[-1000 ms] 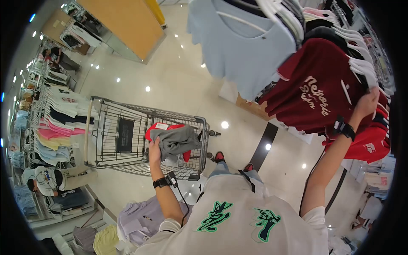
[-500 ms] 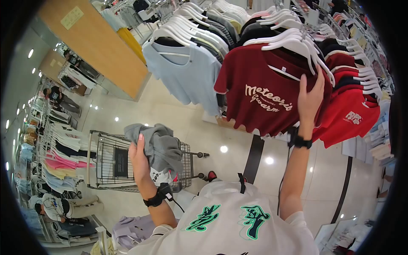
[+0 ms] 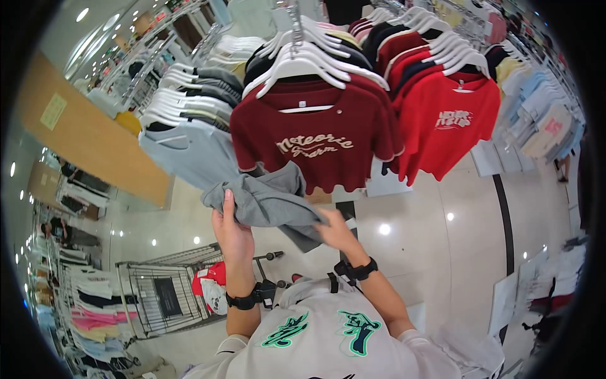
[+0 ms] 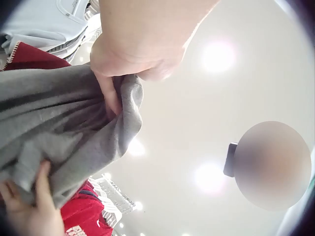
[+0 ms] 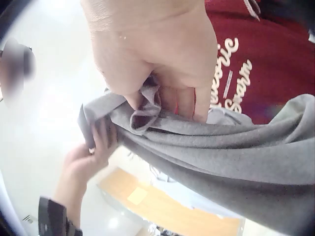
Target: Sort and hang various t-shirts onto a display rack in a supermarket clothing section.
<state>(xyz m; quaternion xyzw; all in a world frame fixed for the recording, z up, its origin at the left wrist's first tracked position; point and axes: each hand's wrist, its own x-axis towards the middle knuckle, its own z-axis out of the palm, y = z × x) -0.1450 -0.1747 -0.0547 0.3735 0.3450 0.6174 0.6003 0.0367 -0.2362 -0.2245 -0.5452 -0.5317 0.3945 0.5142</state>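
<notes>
A crumpled grey garment (image 3: 268,199) is held up in front of the hanging shirts. My left hand (image 3: 235,240) grips its left part, thumb lying over the cloth; in the left wrist view, fingers reach into the folds. At the other end, my right hand (image 3: 339,232) pinches the fabric between thumb and fingers, and the right wrist view shows a bunched edge (image 5: 146,110) there. Right behind the garment hangs a maroon T-shirt (image 3: 315,120) with cream lettering. Folds hide the garment's full shape.
A wire shopping cart (image 3: 142,297) stands at the lower left with red and white clothes (image 3: 213,287) inside. Light blue shirts (image 3: 186,151) hang left of the maroon one, red shirts (image 3: 451,120) right of it. A wooden panel (image 3: 82,132) rises at left.
My left hand has lifted the grey garment out of the cart and carried it to the rack. My right hand has left the maroon T-shirt and taken hold of the grey garment.
</notes>
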